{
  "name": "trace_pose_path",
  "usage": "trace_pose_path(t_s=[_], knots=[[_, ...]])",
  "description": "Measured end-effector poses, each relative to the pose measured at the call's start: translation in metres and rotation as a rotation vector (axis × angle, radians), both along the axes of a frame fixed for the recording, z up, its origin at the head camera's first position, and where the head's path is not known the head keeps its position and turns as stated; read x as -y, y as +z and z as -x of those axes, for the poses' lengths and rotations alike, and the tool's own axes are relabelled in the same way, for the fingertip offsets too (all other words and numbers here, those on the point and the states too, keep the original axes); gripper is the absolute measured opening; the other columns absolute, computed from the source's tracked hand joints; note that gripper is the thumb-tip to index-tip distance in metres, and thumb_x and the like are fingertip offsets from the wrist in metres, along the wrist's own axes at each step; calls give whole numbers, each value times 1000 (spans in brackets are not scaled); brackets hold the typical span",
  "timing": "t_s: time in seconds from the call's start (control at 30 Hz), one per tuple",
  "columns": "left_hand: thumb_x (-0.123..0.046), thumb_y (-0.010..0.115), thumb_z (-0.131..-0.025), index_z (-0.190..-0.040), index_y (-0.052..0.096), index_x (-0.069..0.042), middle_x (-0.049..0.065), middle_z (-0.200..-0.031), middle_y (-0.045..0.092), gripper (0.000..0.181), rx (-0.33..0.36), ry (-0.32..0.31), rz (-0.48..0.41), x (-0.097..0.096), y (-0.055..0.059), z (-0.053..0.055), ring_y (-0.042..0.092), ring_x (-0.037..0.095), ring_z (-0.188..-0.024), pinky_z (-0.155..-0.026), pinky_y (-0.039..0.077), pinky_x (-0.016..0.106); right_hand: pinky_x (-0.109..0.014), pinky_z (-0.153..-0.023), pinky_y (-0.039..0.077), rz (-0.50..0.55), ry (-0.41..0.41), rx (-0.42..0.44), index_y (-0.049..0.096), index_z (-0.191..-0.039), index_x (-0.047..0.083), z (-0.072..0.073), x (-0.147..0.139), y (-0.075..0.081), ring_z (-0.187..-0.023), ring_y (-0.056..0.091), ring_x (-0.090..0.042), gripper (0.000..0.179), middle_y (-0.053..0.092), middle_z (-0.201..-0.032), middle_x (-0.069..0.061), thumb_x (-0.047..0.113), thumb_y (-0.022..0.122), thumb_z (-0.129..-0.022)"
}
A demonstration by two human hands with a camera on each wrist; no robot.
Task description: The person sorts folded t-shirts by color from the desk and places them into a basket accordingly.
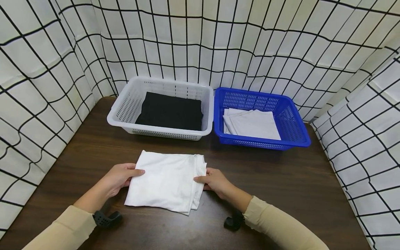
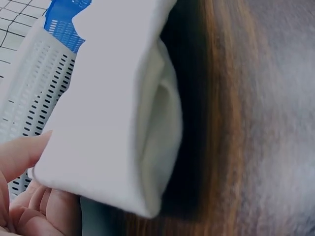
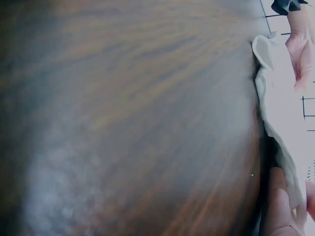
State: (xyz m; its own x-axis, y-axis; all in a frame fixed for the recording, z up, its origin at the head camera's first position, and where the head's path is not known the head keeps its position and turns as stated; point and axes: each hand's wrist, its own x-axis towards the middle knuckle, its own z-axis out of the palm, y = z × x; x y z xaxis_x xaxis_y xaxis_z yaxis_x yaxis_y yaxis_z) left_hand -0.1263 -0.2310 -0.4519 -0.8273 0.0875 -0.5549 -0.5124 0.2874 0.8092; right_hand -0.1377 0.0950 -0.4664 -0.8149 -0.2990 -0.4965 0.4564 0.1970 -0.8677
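Note:
A folded white cloth [image 1: 165, 180] is held between my two hands over the near middle of the table. My left hand [image 1: 120, 177] pinches its left edge, thumb on top and fingers underneath. At the opposite edge, my right hand [image 1: 215, 180] grips the layered side the same way. In the left wrist view the cloth [image 2: 98, 113] shows an open fold along its near side, with the left thumb [image 2: 24, 152] on its face. The right wrist view catches the cloth's edge [image 3: 275, 98] above the table, with right-hand fingers [image 3: 278, 201] beneath it.
A white basket [image 1: 162, 133] with folded black cloth [image 1: 172, 111] stands at the back left. Beside it, a blue basket [image 1: 293, 121] contains folded white cloth [image 1: 254, 125]. Black wire grid walls [image 1: 187, 38] backed with white sheeting surround the dark wooden table [image 1: 281, 187].

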Motion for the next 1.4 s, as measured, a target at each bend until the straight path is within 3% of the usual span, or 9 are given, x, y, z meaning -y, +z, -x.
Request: trace_pose_path(t_s=[0.2, 0.4, 0.63, 0.87, 1.1, 1.4], knots=[[-28, 71, -93, -139, 47, 9, 3, -107, 69, 64, -4, 17, 4, -6, 5, -1, 67, 10, -85, -78, 59, 28, -29, -73, 62, -9, 1, -11, 61, -121, -6, -1, -5, 2, -78, 69, -11, 33, 75, -95, -6, 8, 69, -91], [-32, 71, -93, -141, 47, 6, 6, -115, 69, 66, -5, 18, 17, -13, 9, 0, 67, 10, -88, -80, 58, 27, -32, -76, 62, -15, -6, -39, 61, -122, -6, -1, -12, 9, -80, 70, -12, 35, 75, -102, -12, 8, 69, -91], [-28, 69, -94, -138, 49, 8, -1, -103, 71, 60, -48, 6, -17, -21, 16, 1, 67, 10, -86, -78, 59, 27, -32, -77, 62, -14, -3, -41, 63, -121, -6, 5, -23, 18, -81, 70, -12, 35, 75, -104, -11, 8, 69, -90], [-28, 70, -93, -132, 57, 7, 10, -114, 68, 53, -104, 8, 24, -38, 24, 3, 67, 11, -86, -78, 59, 29, -32, -79, 62, -4, -10, -46, 61, -123, -8, 5, -41, 29, -83, 70, -12, 36, 75, -104, -9, 7, 68, -91], [-28, 69, -94, -133, 57, 5, 10, -117, 67, 53, -115, 4, 1, -49, 37, 7, 66, 11, -87, -78, 59, 27, -31, -80, 61, 14, -7, -55, 60, -123, -9, 7, -57, 37, -83, 70, -11, 37, 75, -99, -4, 8, 67, -92], [-27, 70, -93, -128, 59, 6, 0, -100, 70, 49, -159, -2, -44, -63, 50, 10, 68, 11, -84, -76, 58, 26, -27, -77, 61, 24, -2, -60, 60, -123, -9, 9, -74, 50, -81, 70, -9, 36, 75, -92, 2, 8, 67, -92]])
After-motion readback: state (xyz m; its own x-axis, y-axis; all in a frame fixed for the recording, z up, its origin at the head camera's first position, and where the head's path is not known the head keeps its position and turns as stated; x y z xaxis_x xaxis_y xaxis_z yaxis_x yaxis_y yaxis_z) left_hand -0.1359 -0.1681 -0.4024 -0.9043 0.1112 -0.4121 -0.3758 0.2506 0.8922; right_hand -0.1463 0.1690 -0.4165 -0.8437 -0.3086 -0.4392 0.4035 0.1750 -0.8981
